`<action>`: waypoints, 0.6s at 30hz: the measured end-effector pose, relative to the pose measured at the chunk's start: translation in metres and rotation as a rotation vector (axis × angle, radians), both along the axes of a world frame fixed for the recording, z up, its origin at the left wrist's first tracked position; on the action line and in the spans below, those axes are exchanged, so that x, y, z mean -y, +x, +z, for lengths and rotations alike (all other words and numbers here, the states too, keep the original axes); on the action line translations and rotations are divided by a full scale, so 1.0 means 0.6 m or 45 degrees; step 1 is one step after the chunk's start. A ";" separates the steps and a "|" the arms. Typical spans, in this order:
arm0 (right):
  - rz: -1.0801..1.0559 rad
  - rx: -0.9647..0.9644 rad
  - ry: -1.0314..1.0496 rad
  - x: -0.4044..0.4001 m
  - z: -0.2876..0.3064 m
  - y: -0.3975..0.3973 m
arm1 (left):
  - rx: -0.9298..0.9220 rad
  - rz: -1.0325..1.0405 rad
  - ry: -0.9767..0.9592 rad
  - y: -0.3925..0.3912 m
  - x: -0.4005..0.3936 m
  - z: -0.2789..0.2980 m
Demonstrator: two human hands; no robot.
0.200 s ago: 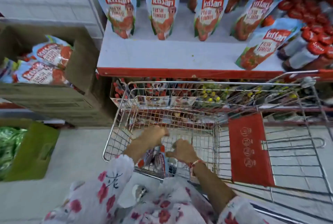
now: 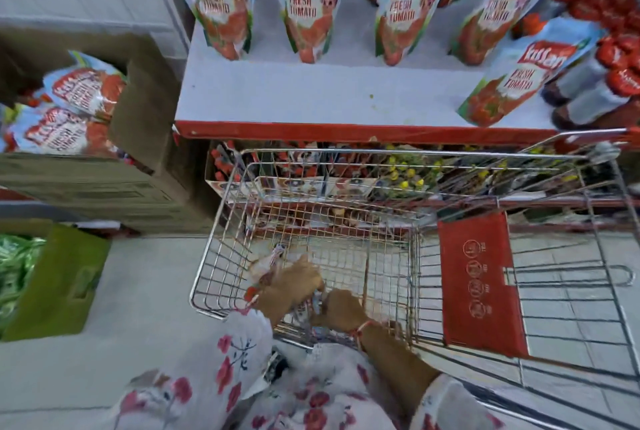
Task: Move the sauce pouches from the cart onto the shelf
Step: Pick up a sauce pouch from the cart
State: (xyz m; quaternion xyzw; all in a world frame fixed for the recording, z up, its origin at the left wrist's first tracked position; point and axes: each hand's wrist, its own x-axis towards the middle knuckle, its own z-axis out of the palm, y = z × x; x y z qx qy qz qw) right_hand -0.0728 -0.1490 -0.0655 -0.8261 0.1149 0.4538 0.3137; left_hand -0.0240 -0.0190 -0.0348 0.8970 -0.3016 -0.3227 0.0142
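Single head-worn wide-angle view, looking steeply down and forward from above the cart. Near: both forearms at the bottom edge. Farther: shelf front edge across the upper frame.

Pouches in cart mostly hidden beneath both hands.

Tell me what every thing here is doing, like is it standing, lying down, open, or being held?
Front shelf pouches: standing upright on the shelf.
Cart: nearly empty.
Cart pouches: lying at the bottom.
Left hand: reaching onto the cart pouches.
Right hand: reaching beside it, grip unclear.
Cardboard box: open, pouches lying inside.
Green box: open.
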 end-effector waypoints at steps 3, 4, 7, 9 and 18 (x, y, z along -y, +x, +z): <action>0.159 0.068 -0.037 -0.016 0.004 0.005 | 0.111 -0.165 0.112 -0.002 0.001 -0.009; 0.262 0.134 -0.048 -0.016 0.002 0.010 | 0.128 -0.174 0.118 0.001 0.000 -0.015; 0.358 0.235 -0.076 0.002 0.011 0.028 | 0.151 -0.106 0.049 0.009 -0.017 -0.022; 0.350 0.335 -0.080 0.020 0.024 0.048 | 0.170 -0.029 -0.036 0.011 -0.028 -0.020; 0.251 0.855 -0.043 0.091 0.184 0.141 | 0.292 0.619 -0.761 0.062 -0.042 0.115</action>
